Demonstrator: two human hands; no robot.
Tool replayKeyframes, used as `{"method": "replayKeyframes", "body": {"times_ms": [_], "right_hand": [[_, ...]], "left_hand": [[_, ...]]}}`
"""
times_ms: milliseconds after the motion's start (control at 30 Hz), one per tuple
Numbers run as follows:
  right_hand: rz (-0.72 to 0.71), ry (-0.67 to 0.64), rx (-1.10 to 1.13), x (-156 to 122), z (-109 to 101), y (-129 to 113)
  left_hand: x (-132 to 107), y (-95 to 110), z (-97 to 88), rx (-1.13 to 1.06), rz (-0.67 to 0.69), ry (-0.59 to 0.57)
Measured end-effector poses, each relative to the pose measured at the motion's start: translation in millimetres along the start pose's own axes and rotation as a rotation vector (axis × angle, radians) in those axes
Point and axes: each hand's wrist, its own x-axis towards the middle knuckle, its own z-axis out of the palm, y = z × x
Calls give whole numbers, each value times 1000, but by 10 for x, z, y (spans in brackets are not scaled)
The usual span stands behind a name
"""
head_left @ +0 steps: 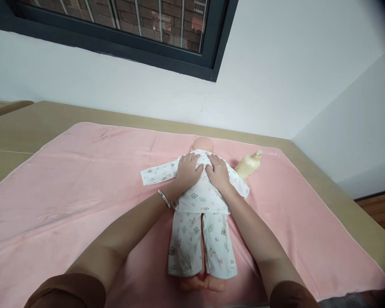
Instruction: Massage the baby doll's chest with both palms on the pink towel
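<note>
A baby doll (202, 144) in a white printed top (199, 194) and matching trousers (199, 244) lies on its back on a pink blanket (83, 184), head toward the wall, bare feet (202, 283) toward me. My left hand (188, 170) rests flat on the doll's chest on its left side, fingers stretched out. My right hand (218, 171) lies flat next to it on the other side of the chest, fingers also extended. Neither hand holds anything. A silver bangle (163, 198) circles my left wrist.
A cream pump bottle (248, 164) lies on the blanket just right of the doll's shoulder. The blanket covers a tan table (336, 201) set against a white wall below a dark-framed window (122, 30). Wooden floor (381, 209) shows at the right.
</note>
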Motion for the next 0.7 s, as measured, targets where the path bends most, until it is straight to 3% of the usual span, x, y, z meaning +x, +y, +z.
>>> {"method": "replayKeyframes", "body": {"times_ms": [333, 700], "right_hand": [[10, -19, -16, -7, -25, -42], [-84, -38, -135, 7, -41, -26]], "left_hand": [[-2, 22, -35, 23, -51, -72], [3, -32, 24, -30, 22, -33]]}}
